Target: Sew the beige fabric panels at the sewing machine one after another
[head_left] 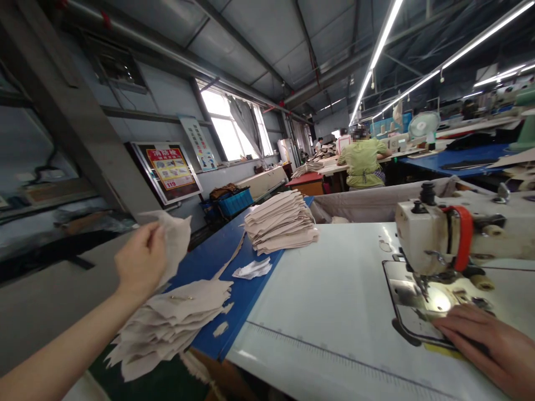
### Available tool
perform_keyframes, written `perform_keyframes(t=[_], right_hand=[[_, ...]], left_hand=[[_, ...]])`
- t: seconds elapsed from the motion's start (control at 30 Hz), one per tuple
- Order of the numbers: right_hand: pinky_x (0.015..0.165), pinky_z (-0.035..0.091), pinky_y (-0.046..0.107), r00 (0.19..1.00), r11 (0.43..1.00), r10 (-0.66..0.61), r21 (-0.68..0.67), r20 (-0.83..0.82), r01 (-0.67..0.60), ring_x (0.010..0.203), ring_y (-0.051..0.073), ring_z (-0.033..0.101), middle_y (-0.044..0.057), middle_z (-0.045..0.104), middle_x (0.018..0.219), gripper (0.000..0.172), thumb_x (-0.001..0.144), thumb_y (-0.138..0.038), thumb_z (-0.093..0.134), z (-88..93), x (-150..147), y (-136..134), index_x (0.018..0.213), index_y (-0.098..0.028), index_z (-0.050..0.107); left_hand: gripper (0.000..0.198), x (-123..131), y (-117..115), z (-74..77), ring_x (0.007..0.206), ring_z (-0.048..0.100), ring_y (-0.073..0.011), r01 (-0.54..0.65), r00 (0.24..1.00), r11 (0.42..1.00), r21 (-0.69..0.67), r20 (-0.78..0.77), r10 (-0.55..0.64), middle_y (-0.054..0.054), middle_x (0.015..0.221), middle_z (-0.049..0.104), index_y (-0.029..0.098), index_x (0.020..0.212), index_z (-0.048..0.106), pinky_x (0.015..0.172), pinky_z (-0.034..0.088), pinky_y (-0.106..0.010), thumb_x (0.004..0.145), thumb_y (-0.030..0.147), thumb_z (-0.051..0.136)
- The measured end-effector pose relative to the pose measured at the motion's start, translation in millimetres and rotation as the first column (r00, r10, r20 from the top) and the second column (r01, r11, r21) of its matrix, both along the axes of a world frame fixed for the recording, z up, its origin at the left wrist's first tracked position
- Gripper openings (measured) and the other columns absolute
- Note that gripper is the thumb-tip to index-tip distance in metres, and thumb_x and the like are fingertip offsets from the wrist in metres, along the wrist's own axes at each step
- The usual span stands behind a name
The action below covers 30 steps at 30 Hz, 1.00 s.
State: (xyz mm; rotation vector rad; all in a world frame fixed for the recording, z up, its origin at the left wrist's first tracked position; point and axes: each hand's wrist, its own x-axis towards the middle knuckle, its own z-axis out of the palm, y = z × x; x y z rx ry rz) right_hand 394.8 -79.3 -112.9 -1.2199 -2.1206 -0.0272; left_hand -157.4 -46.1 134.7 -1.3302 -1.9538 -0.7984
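My left hand (142,259) is raised at the left, its fingers closed on a thin beige fabric piece (176,239). Below it, a loose stack of beige fabric pieces (179,312) hangs over the table's near edge, with a small metallic item lying on top. At the right, my right hand (485,342) rests by the needle plate of a white sewing machine (422,234). Its fingertips come together just in front of the lit needle area. Whatever they pinch, if anything, is hidden.
A second, neater fabric stack (280,223) stands where the blue tabletop (221,334) meets the white machine table (330,312). A crumpled white scrap (252,269) lies nearby. Beyond is a cloth-lined bin (359,200). Farther off, a person in a green top (363,161) faces away.
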Motion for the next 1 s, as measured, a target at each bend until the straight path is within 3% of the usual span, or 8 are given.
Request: perform_keyframes(t=[0.07, 0.1, 0.2, 0.33, 0.47, 0.57, 0.8, 1.0], right_hand=[[0.075, 0.059, 0.031, 1.000, 0.999, 0.012, -0.033, -0.009, -0.013, 0.091, 0.024, 0.071, 0.008, 0.074, 0.095, 0.026, 0.098, -0.031, 0.049, 7.4, -4.0, -1.7, 0.094, -0.030, 0.075], [0.074, 0.058, 0.032, 1.000, 0.998, 0.019, -0.052, -0.012, -0.019, 0.089, 0.024, 0.070, 0.008, 0.073, 0.093, 0.026, 0.098, -0.031, 0.049, 10.8, -5.7, -2.5, 0.093, -0.028, 0.074], [0.073, 0.054, 0.033, 0.999, 0.993, 0.031, -0.115, -0.009, -0.032, 0.082, 0.021, 0.067, 0.007, 0.069, 0.086, 0.029, 0.100, -0.030, 0.045, 19.8, -9.8, -4.9, 0.092, -0.024, 0.072], [0.076, 0.049, 0.032, 1.000, 0.984, 0.014, -0.177, 0.006, -0.013, 0.084, 0.020, 0.063, 0.007, 0.066, 0.085, 0.031, 0.101, -0.024, 0.041, 29.0, -12.8, -7.0, 0.092, -0.020, 0.070], [0.073, 0.044, 0.030, 1.000, 0.989, 0.003, -0.145, -0.028, -0.007, 0.081, 0.020, 0.059, 0.005, 0.062, 0.078, 0.028, 0.099, -0.020, 0.044, 33.3, -15.1, -4.9, 0.083, -0.019, 0.068], [0.072, 0.042, 0.029, 1.000, 0.992, -0.005, -0.123, -0.022, 0.002, 0.079, 0.019, 0.057, 0.004, 0.062, 0.076, 0.025, 0.097, -0.017, 0.047, 34.3, -17.5, -2.5, 0.080, -0.019, 0.066], [0.073, 0.042, 0.029, 1.000, 0.994, 0.008, -0.112, -0.002, -0.008, 0.078, 0.019, 0.055, 0.005, 0.062, 0.077, 0.023, 0.096, -0.017, 0.049, 37.5, -21.2, -0.7, 0.080, -0.018, 0.065], [0.075, 0.043, 0.031, 0.984, 0.982, 0.178, -0.067, -0.007, -0.178, 0.081, 0.020, 0.055, 0.007, 0.064, 0.083, 0.022, 0.097, -0.019, 0.046, 46.6, -30.2, -8.0, 0.097, -0.017, 0.069]], left_hand=[[0.042, 32.4, -7.6, -19.5, 0.108, 0.065, -0.0234, 0.208, 0.965, 0.974, -0.088, -0.142, -0.219, -0.007, 0.120, 0.070, 0.018, 0.121, 0.063, 0.097, 0.046, -0.030, 0.097, 0.038, 0.034], [0.040, 50.7, -12.0, -35.6, 0.109, 0.066, -0.0229, 0.361, 0.883, 0.915, -0.182, -0.248, -0.398, -0.007, 0.121, 0.070, 0.019, 0.120, 0.065, 0.099, 0.046, -0.030, 0.098, 0.034, 0.035], [0.044, 111.2, -27.1, -102.3, 0.109, 0.066, -0.0214, 0.625, 0.453, 0.593, -0.507, -0.383, -0.805, -0.010, 0.121, 0.071, 0.017, 0.124, 0.064, 0.097, 0.049, -0.031, 0.096, 0.012, 0.030], [0.044, 183.7, -41.6, -196.9, 0.104, 0.068, -0.0208, 0.592, 0.212, 0.394, -0.703, -0.335, -0.918, -0.012, 0.114, 0.073, 0.014, 0.127, 0.060, 0.085, 0.054, -0.029, 0.091, 0.004, 0.037], [0.038, 223.4, -32.1, -249.3, 0.102, 0.068, -0.0203, 0.823, 0.120, 0.334, -0.460, -0.434, -0.893, -0.010, 0.102, 0.076, 0.016, 0.117, 0.065, 0.083, 0.053, -0.028, 0.097, 0.014, 0.033], [0.041, 241.8, -22.2, -246.3, 0.092, 0.071, -0.0186, 0.906, 0.132, 0.296, -0.303, -0.461, -0.878, -0.007, 0.094, 0.077, 0.017, 0.107, 0.067, 0.075, 0.053, -0.027, 0.102, 0.014, 0.026], [0.034, 262.8, -13.1, -193.9, 0.095, 0.072, -0.0158, 0.894, 0.083, 0.172, -0.414, -0.224, -0.971, -0.002, 0.105, 0.077, 0.020, 0.105, 0.069, 0.087, 0.056, -0.025, 0.105, 0.030, 0.036], [0.041, 262.8, 18.1, -211.0, 0.121, 0.062, -0.0243, 0.798, 0.199, 0.197, -0.569, -0.059, -0.978, -0.008, 0.136, 0.062, 0.020, 0.135, 0.059, 0.097, 0.054, -0.037, 0.099, 0.033, 0.045]])
